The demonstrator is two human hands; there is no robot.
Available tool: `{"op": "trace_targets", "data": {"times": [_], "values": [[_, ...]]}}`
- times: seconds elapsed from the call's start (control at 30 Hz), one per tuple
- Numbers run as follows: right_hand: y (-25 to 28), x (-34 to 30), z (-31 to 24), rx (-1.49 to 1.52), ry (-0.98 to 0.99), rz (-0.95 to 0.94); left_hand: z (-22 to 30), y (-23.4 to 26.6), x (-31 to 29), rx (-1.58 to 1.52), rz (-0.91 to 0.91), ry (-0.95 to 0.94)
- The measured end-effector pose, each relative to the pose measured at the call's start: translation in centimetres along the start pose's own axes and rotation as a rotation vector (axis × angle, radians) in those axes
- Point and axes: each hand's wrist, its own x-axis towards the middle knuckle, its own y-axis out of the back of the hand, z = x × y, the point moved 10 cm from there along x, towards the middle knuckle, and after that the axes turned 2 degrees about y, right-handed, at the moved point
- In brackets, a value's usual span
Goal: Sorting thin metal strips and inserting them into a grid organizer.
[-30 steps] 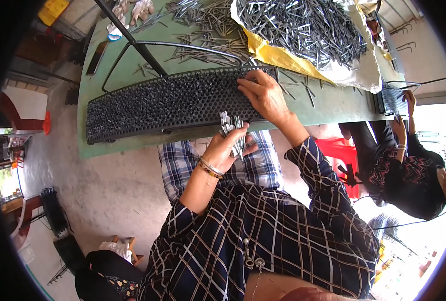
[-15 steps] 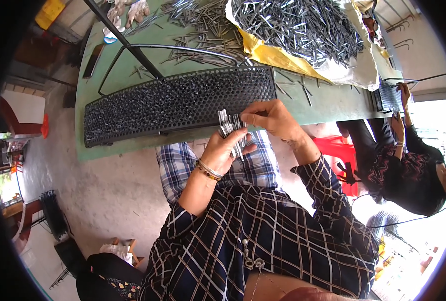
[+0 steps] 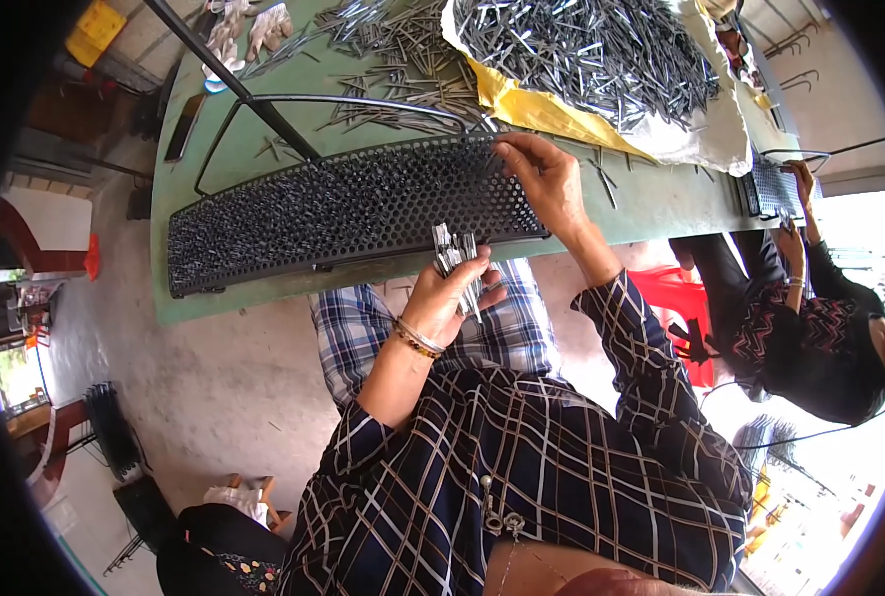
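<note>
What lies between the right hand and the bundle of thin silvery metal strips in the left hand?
In the head view, the right part of the long black perforated tray.

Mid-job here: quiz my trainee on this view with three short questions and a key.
1. Which hand holds the bundle of strips?
2. True or false: the right hand is at the left end of the rack.
3. Where do the gloves lie?
A) on the floor
B) on the table
C) in the sack

Key:
1. The left hand.
2. False; it is at the right end.
3. B
</note>
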Motion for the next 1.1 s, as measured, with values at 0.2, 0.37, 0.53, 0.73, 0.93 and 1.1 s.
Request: {"op": "trace_targets", "data": {"times": [0.2, 0.37, 0.53, 0.73, 0.93, 1.1], "values": [[0.1, 0.4, -0.9, -0.143, 0.132, -0.042, 0.0, 0.6, -0.3, 0.074, 0.032, 0.025], [-0.9, -0.1, -4.0, -0.342, 0.467, -0.12, 0.3, 0.8, -0.3, 0.121, 0.034, 0.018], [-0.7, 0.3, -0.8, -0.141, 0.168, -0.099, 0.2, 0.8, -0.3, 0.121, 0.013, 0.015], [-1.5, -0.2, -3.2, -0.297, 0.427, -0.16, 0.2, 0.9, -0.5, 0.118, 0.03, 0.034], [-2.2, -1.1, -4.7, -0.411, 0.479, -0.167, 0.2, 1.0, -0.2, 0.089, 0.012, 0.017], [-1.7, -1.2, -3.0, -0.43, 0.397, -0.082, 0.1, 1.1, -0.2, 0.085, 0.016, 0.027]]}}
